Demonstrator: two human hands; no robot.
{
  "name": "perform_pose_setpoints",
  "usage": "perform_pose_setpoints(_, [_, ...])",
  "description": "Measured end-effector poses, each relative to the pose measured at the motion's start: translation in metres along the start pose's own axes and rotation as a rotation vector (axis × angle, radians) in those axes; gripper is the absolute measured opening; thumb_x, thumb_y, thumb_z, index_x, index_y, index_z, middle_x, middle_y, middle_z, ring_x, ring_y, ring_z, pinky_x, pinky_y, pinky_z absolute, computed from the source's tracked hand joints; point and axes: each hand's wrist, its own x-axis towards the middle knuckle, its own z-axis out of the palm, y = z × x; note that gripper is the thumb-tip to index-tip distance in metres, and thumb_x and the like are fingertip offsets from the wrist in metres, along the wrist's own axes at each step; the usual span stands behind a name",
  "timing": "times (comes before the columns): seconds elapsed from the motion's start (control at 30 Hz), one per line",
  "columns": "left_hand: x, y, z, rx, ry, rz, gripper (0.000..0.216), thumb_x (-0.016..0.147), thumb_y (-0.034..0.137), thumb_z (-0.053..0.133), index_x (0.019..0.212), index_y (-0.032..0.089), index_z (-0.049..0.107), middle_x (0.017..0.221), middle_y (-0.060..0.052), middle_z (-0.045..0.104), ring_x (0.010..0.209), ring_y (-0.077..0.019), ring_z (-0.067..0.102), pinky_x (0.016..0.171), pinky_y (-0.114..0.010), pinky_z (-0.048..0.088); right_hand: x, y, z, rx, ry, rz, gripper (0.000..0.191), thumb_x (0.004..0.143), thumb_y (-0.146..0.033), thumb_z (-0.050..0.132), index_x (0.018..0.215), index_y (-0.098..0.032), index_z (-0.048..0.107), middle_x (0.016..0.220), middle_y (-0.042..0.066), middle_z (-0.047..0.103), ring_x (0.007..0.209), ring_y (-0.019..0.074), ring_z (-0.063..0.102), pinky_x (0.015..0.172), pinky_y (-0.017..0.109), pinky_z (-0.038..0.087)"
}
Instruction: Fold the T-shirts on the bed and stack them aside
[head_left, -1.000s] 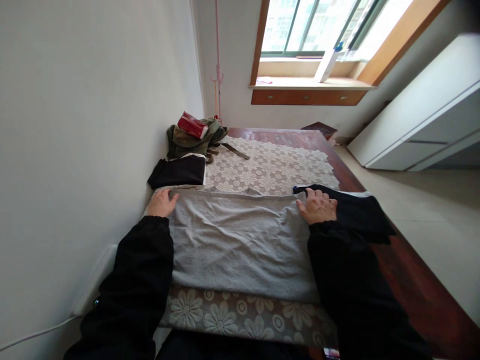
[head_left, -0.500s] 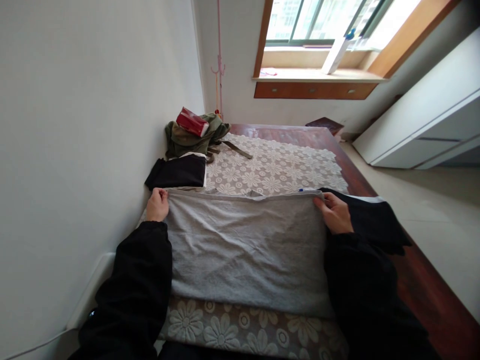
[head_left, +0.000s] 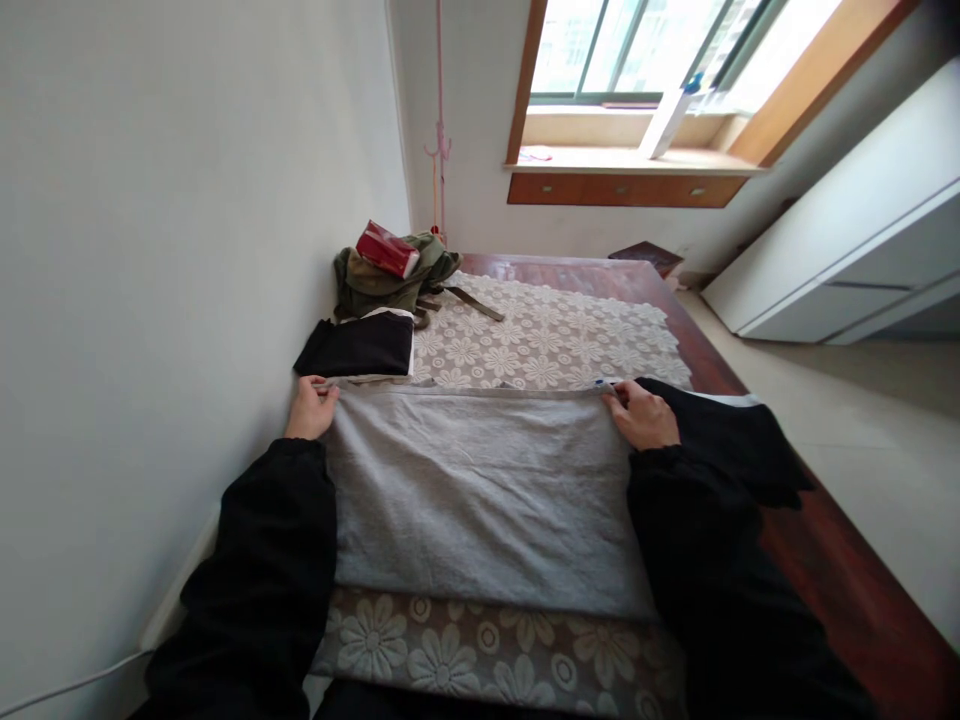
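Observation:
A grey piece of clothing (head_left: 480,490), wrinkled and spread into a wide rectangle, lies over the lace tablecloth (head_left: 442,655) in front of me. My left hand (head_left: 311,408) pinches its far left corner, close to the wall. At the far right corner, my right hand (head_left: 646,415) grips the same far edge between thumb and fingers. Folded black cloth (head_left: 360,342) with a white layer beneath it lies just beyond my left hand. More black cloth (head_left: 739,445) with a white edge lies to the right of my right hand, partly hidden by my sleeve.
An olive backpack (head_left: 375,290) with a red packet (head_left: 386,248) on top rests against the wall at the back left. The dark wooden tabletop (head_left: 847,560) shows along the right. A pink coat stand (head_left: 441,150) and a white cabinet (head_left: 847,220) stand beyond.
My right hand has moved left with its corner of the grey clothing, so the far edge spans less width. My left hand has shifted only slightly left.

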Motion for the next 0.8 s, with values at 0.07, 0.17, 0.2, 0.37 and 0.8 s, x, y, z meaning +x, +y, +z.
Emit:
perform_pose_setpoints(0.07, [-0.015,-0.007,-0.006,0.010,-0.036,-0.008,0.052,0.084,0.036,0.069,0.128,0.018,0.049,0.112,-0.013,0.074,0.095,-0.0274,0.074,0.099,-0.044,0.056,-0.007,0.002,-0.001,-0.011,0.036,-0.048,0.034,0.091,-0.043,0.055,0.113,-0.022,0.069,0.091,0.009,0.076,0.091,0.0308,0.070,0.079,0.040,0.049])
perform_pose_setpoints(0.17, [-0.047,-0.024,-0.022,0.059,-0.121,-0.029,0.071,0.083,0.048,0.070,0.142,0.020,0.042,0.122,-0.014,0.073,0.094,-0.0287,0.075,0.099,-0.048,0.056,-0.017,0.005,-0.003,-0.017,0.079,-0.131,0.051,0.091,-0.049,0.056,0.133,-0.020,0.061,0.093,0.008,0.073,0.095,0.0318,0.069,0.085,0.043,0.051])
perform_pose_setpoints(0.2, [-0.060,-0.030,-0.027,0.075,-0.147,-0.033,0.075,0.083,0.050,0.070,0.145,0.020,0.041,0.125,-0.015,0.073,0.097,-0.0298,0.076,0.100,-0.049,0.056,-0.020,0.006,-0.002,-0.028,0.074,-0.155,0.056,0.091,-0.051,0.056,0.138,-0.020,0.059,0.097,0.009,0.073,0.096,0.0323,0.069,0.086,0.044,0.052])
perform_pose_setpoints(0.37, [-0.113,-0.056,-0.043,0.117,-0.179,-0.015,0.074,0.085,0.050,0.064,0.149,0.020,0.042,0.128,-0.017,0.072,0.108,-0.0327,0.074,0.100,-0.049,0.056,-0.021,0.013,0.006,0.031,-0.039,-0.235,0.057,0.094,-0.046,0.052,0.146,-0.023,0.058,0.111,0.011,0.073,0.096,0.0296,0.069,0.088,0.041,0.053])
perform_pose_setpoints(0.8, [-0.183,-0.031,-0.041,0.248,-0.019,0.368,0.049,0.104,0.048,0.042,0.142,0.021,0.058,0.150,-0.015,0.061,0.141,-0.0312,0.057,0.123,-0.047,0.043,-0.088,-0.050,-0.007,-0.049,-0.080,-0.558,0.056,0.102,-0.050,0.050,0.152,-0.027,0.056,0.164,0.012,0.048,0.149,0.0346,0.046,0.120,0.055,0.041])
